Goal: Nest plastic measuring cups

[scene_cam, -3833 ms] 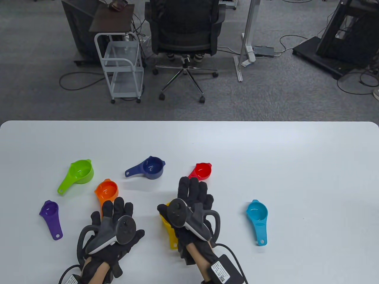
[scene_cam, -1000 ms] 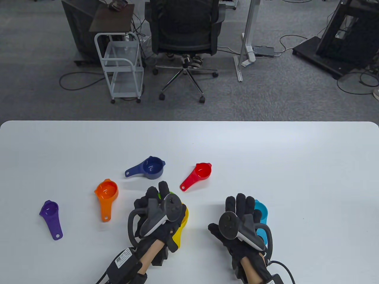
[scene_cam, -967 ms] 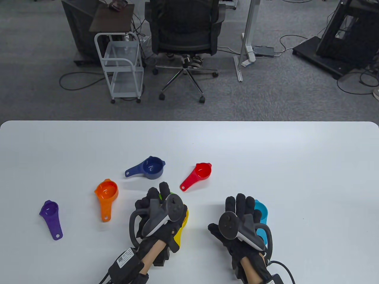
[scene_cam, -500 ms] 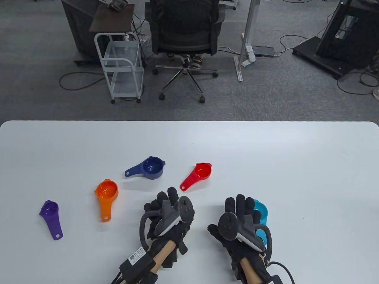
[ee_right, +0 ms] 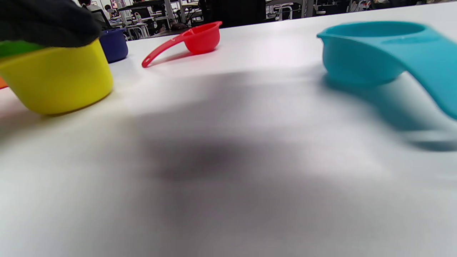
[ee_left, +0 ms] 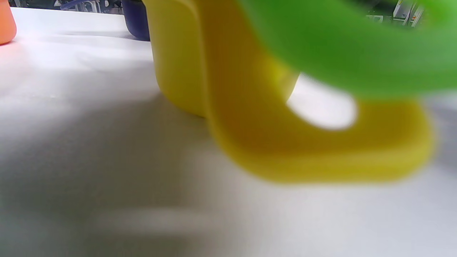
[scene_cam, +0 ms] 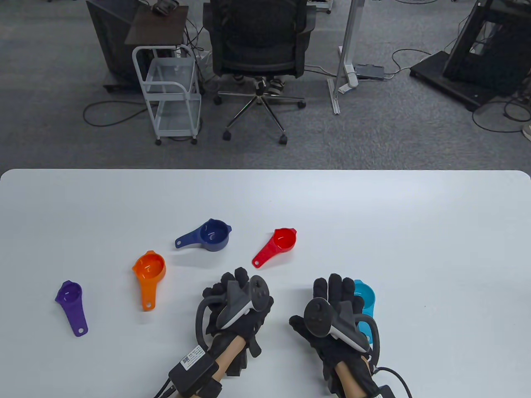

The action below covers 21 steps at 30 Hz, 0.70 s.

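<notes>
My left hand (scene_cam: 233, 287) is curled over the green cup (ee_right: 18, 48), which sits inside the yellow cup (ee_right: 60, 78). Its gloved fingers (ee_right: 46, 21) lie on the green rim. Both cups are hidden under the hand in the table view. In the left wrist view the green handle (ee_left: 339, 46) hangs just above the yellow handle (ee_left: 285, 153). My right hand (scene_cam: 332, 288) lies flat and empty on the table, its fingers spread, just left of the cyan cup (scene_cam: 367, 300). The cyan cup (ee_right: 360, 53) stands upright.
The red cup (scene_cam: 284, 239), navy cup (scene_cam: 213, 235), orange cup (scene_cam: 149, 267) and purple cup (scene_cam: 70, 296) stand apart on the white table (scene_cam: 373, 215). An office chair (scene_cam: 259, 37) and a white cart (scene_cam: 172, 91) are beyond the far edge.
The left hand brought the green cup from the far left onto the yellow cup, then slid slightly right, hiding both. The right hand left the yellow cup and now lies beside the cyan one.
</notes>
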{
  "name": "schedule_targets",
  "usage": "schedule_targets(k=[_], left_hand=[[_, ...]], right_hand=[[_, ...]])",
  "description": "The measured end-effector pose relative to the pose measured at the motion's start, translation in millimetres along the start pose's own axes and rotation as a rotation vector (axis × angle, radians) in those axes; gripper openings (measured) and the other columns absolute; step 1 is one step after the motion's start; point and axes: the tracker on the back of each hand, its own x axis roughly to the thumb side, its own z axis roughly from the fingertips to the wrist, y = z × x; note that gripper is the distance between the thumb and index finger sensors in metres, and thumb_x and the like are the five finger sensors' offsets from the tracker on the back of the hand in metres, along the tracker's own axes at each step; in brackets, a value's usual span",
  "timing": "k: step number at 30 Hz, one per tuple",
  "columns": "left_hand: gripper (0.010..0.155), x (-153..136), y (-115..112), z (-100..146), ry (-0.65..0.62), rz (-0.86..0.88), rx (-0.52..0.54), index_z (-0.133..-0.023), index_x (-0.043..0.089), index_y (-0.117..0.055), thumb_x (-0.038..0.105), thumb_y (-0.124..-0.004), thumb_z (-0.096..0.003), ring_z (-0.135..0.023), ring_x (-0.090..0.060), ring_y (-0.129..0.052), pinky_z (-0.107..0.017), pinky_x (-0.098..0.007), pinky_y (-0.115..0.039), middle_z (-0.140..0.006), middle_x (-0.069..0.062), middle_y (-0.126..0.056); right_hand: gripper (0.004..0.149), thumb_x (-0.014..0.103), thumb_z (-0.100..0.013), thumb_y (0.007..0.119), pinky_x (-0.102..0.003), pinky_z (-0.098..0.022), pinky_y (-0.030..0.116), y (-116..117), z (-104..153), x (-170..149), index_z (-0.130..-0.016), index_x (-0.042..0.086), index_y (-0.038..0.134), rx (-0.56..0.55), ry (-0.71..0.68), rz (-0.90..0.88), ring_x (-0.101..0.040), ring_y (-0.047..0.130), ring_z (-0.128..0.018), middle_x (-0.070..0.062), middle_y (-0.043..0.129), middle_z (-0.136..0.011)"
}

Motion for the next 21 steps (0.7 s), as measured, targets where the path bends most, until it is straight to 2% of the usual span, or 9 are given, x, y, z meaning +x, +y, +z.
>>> schedule_targets(k=[11,13,14,17,19,21], left_hand=[[0.104,-0.6,2.9,0.9,-0.006,-0.026,0.012,-0.117,0.003,-0.022,0.073,-0.058,-0.0496,-0.091,-0.054,-0.043,-0.064,-0.079,-0.031,-0.11,-0.035,-0.025],[0.105,-3.8,16.4,3.1,-0.03,0.006,0.025,-0.117,0.002,-0.02,0.074,-0.056,-0.0491,-0.095,-0.057,-0.039,-0.064,-0.08,-0.028,-0.113,-0.037,-0.02],[0.104,-8.6,32.9,5.3,-0.067,0.024,0.111,-0.117,0.003,-0.02,0.074,-0.055,-0.0495,-0.098,-0.058,-0.036,-0.065,-0.08,-0.026,-0.114,-0.037,-0.018],[0.093,-25.3,70.1,-1.0,-0.179,-0.031,0.272,-0.118,0.011,-0.023,0.068,-0.057,-0.0527,-0.106,-0.058,-0.032,-0.068,-0.079,-0.025,-0.121,-0.027,-0.017],[0.088,-40.5,88.4,-16.0,-0.191,-0.141,0.309,-0.119,0.017,-0.027,0.066,-0.058,-0.0533,-0.11,-0.056,-0.032,-0.07,-0.077,-0.027,-0.125,-0.018,-0.021],[0.082,-53.7,95.6,-37.4,-0.193,-0.196,0.301,-0.119,0.023,-0.032,0.064,-0.06,-0.0533,-0.113,-0.053,-0.036,-0.072,-0.076,-0.03,-0.127,-0.011,-0.028]], right_hand=[[0.1,0.065,-0.054,0.046,-0.081,-0.063,0.015,0.4,0.6,1.1,-0.112,-0.003,0.003,0.014,-0.002,-0.005,-0.068,-0.002,-0.09,-0.045,-0.008,-0.109],[0.1,0.065,-0.054,0.046,-0.081,-0.063,0.015,-0.8,1.9,0.8,-0.112,-0.003,0.003,0.007,-0.006,-0.012,-0.068,-0.003,-0.09,-0.045,-0.008,-0.109],[0.1,0.065,-0.053,0.046,-0.081,-0.063,0.015,-1.7,2.9,0.5,-0.112,-0.003,0.003,-0.003,-0.01,-0.019,-0.068,-0.003,-0.09,-0.045,-0.009,-0.109],[0.1,0.065,-0.053,0.046,-0.081,-0.064,0.015,-2.5,3.6,0.0,-0.113,-0.003,0.003,-0.011,-0.01,-0.019,-0.068,-0.003,-0.091,-0.045,-0.008,-0.109],[0.1,0.065,-0.053,0.046,-0.081,-0.064,0.015,-2.2,2.4,0.0,-0.113,-0.002,0.003,-0.004,-0.006,-0.014,-0.067,-0.003,-0.091,-0.045,-0.009,-0.109],[0.099,0.065,-0.053,0.046,-0.081,-0.064,0.014,-1.9,2.2,0.0,-0.113,-0.002,0.003,0.0,-0.004,-0.015,-0.067,-0.003,-0.091,-0.044,-0.009,-0.109]])
